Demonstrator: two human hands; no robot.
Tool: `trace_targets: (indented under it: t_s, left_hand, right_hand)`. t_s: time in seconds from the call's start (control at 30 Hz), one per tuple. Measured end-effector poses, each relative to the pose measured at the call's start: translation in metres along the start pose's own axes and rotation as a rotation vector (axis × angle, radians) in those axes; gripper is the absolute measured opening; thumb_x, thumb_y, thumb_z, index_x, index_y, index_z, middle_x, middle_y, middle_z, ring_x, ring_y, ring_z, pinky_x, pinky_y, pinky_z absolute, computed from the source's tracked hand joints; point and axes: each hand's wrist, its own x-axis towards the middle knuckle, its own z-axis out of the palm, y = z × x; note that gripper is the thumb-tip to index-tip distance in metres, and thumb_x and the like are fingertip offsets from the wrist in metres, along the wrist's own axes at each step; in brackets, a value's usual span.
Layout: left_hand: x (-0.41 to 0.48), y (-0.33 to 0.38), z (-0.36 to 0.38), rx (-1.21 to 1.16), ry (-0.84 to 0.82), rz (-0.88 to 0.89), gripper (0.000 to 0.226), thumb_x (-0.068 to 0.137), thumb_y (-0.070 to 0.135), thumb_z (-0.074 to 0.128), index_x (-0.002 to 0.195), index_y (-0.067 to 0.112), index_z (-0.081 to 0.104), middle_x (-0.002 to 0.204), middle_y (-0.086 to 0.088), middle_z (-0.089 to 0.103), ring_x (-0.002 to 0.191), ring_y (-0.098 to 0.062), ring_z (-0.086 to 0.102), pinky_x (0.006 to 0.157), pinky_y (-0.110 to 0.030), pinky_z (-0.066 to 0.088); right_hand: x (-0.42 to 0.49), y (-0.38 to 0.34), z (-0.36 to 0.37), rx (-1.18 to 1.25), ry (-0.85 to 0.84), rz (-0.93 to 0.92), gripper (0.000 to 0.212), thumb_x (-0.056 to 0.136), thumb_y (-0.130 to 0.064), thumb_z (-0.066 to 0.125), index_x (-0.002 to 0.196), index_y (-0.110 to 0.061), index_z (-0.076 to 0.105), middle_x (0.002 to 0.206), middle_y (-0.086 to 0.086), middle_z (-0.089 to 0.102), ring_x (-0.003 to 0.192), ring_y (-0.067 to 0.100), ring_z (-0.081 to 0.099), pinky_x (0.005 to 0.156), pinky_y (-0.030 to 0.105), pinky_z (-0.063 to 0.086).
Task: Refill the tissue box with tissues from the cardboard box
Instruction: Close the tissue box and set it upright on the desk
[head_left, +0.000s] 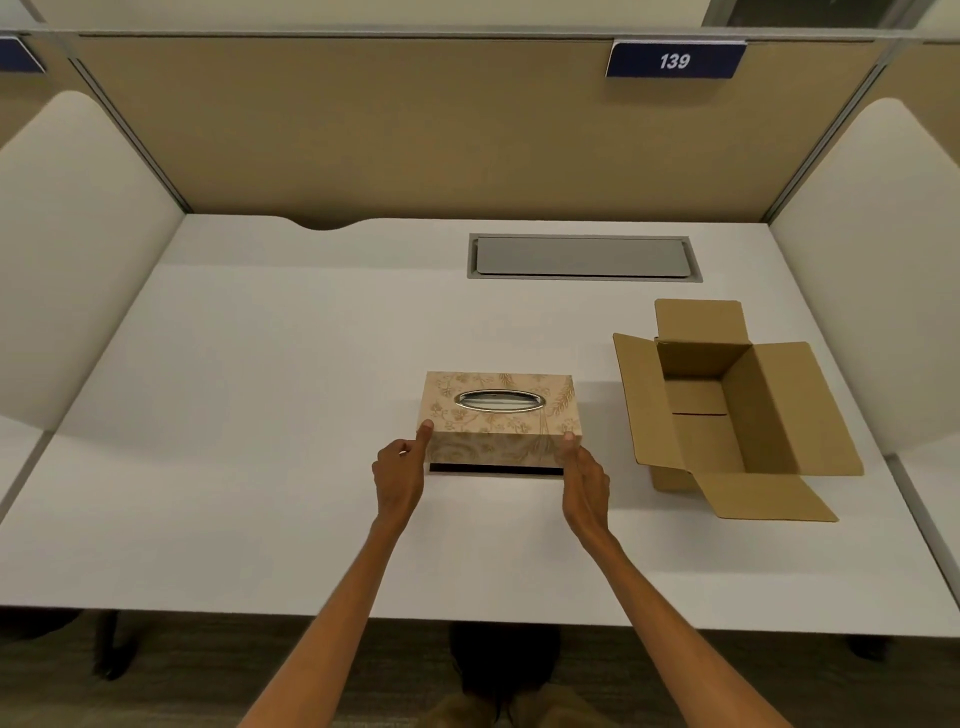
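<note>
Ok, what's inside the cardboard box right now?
The cardboard box stands open and shows only bare brown floor and walls; no tissues are visible. Its near wall hides the nearest strip of floor.

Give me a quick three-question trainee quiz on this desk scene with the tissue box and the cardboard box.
1. True or false: both hands are on the tissue box.
2. Which side of the tissue box does the cardboard box stand on: A) the person's left, B) the person's right, C) stacked on top?
3. Fill in: the cardboard box's flaps are ____.

Key
1. True: the left hand and right hand press its two near corners.
2. B, standing apart from it on the desk.
3. Open; no tissues can be seen inside it from this view.
</note>
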Motion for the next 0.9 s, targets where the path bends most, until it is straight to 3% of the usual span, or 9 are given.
trace_targets:
  t_s: [0.17,0.4,0.53,0.7,0.8,0.9]
  left_hand:
    - [-0.003,-0.008,-0.002,0.024,-0.025,0.017,0.046,0.088,0.055,0.061,0.089,0.009,0.068,0.081,0.002,0.069,0.073,-0.007,0.062,0.059,-0.018,0.041]
    - [-0.007,-0.016,-0.001,0.045,-0.03,0.034,0.043,0.091,0.047,0.061,0.094,0.005,0.067,0.094,-0.01,0.073,0.09,-0.028,0.065,0.07,-0.031,0.045]
    - [-0.013,-0.021,0.001,0.03,-0.04,0.049,0.042,0.094,0.042,0.06,0.105,0.002,0.066,0.099,-0.014,0.074,0.096,-0.033,0.066,0.078,-0.038,0.048]
    - [-0.016,-0.021,0.0,0.015,-0.044,0.066,0.042,0.094,0.042,0.06,0.105,0.001,0.064,0.091,-0.01,0.074,0.087,-0.028,0.068,0.067,-0.029,0.044]
    - [-0.017,-0.02,-0.001,0.035,-0.046,0.088,0.041,0.094,0.041,0.06,0.105,0.002,0.064,0.085,-0.004,0.072,0.088,-0.028,0.069,0.064,-0.025,0.044]
    - [-0.02,-0.017,-0.002,0.07,-0.061,0.159,0.038,0.095,0.037,0.06,0.116,0.005,0.059,0.11,-0.01,0.073,0.1,-0.024,0.067,0.074,-0.021,0.049]
  right_hand:
    - [0.0,0.002,0.005,-0.021,0.059,0.104,0.055,0.093,-0.062,0.037,0.086,-0.016,0.066,0.076,-0.003,0.066,0.068,0.008,0.059,0.057,0.023,0.042]
    - [-0.003,0.011,0.005,-0.055,0.046,0.116,0.045,0.098,-0.049,0.043,0.083,-0.011,0.062,0.079,-0.001,0.065,0.072,0.007,0.057,0.059,0.02,0.039]
    - [-0.006,0.018,0.007,-0.083,0.027,0.116,0.046,0.099,-0.049,0.039,0.097,-0.01,0.064,0.089,0.002,0.063,0.089,0.021,0.052,0.075,0.031,0.038]
    - [-0.008,0.015,0.007,-0.094,0.033,0.104,0.043,0.099,-0.048,0.038,0.096,-0.012,0.061,0.086,-0.002,0.06,0.076,0.007,0.048,0.064,0.023,0.034]
    - [-0.009,0.015,0.007,-0.093,0.03,0.104,0.045,0.099,-0.048,0.038,0.102,-0.01,0.062,0.088,0.0,0.061,0.079,0.008,0.052,0.065,0.022,0.035]
    - [-0.01,0.012,0.006,-0.135,0.032,0.078,0.043,0.101,-0.045,0.038,0.117,-0.011,0.058,0.099,0.005,0.067,0.094,0.024,0.059,0.075,0.029,0.042]
